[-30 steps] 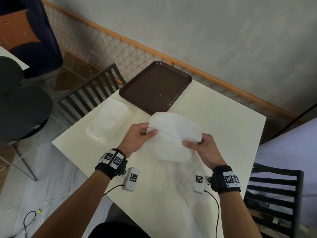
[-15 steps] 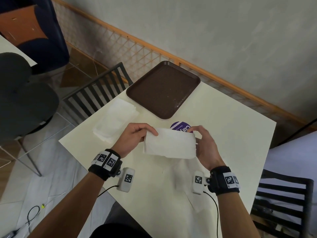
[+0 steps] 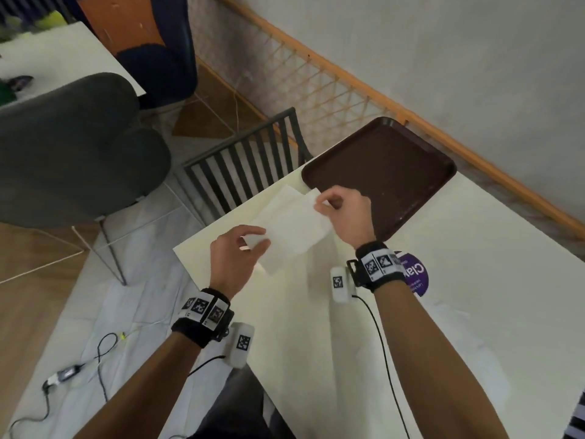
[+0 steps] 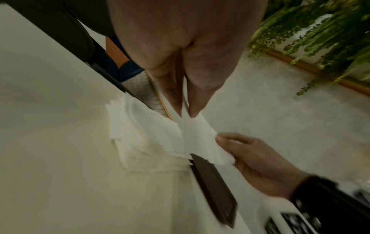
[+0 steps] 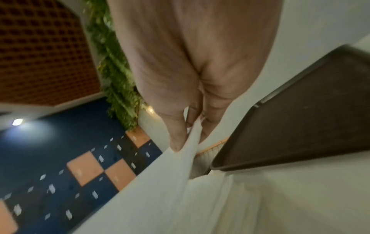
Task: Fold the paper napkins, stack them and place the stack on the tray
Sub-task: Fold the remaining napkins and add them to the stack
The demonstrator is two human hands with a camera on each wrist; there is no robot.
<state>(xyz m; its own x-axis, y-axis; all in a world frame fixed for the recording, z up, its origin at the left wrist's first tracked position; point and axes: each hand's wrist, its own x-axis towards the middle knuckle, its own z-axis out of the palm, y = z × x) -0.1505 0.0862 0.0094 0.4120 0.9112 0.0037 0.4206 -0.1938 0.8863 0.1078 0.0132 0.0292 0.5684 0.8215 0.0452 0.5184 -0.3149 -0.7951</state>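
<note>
I hold a folded white paper napkin [image 3: 294, 231] stretched between both hands just above the cream table [image 3: 474, 248]. My left hand [image 3: 258, 240] pinches its near corner [image 4: 186, 117]. My right hand [image 3: 321, 205] pinches the far corner [image 5: 192, 134] close to the tray's near-left corner. Under the napkin lies the stack of folded napkins [image 4: 140, 142], of which only one corner [image 3: 286, 188] shows in the head view. The brown tray [image 3: 380, 172] sits at the table's far edge with nothing on it; it also shows as the tray [image 5: 300, 126] in the right wrist view.
A purple round sticker [image 3: 413, 274] lies on the table by my right wrist. Flat white napkins [image 3: 465, 337] lie faintly to the right of my right forearm. A slatted dark chair [image 3: 250, 166] stands against the table's left edge, a grey chair [image 3: 63, 147] farther left.
Both hands have carried the folded napkin from the table's middle to the left, over the stack beside the tray. The head view has swung left with them.
</note>
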